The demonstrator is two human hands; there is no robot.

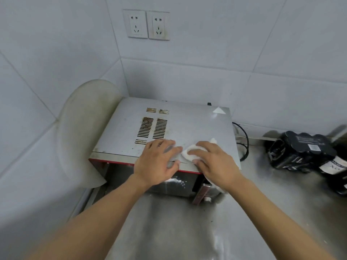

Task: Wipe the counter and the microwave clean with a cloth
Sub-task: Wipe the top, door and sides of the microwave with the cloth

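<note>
Pressing white cloth (188, 153) on microwave (189, 124) top, near front edge: right hand (216, 164), fingers flat. Cloth runs front to back, end hanging over front. Left hand (157, 162) flat beside. Steel counter (169, 231), tiled wall (244, 53).

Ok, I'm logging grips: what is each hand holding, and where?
The right hand presses the cloth, at its middle, onto the microwave top; the left hand lies flat beside it, holding nothing.

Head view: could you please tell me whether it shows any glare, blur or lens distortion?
In the head view, the wide lens bows the tile seams; a glare streak lies on the counter near the bottom edge; the left hand has smeared fingertips, seemingly motion blur; light is soft, shadows faint.
</note>
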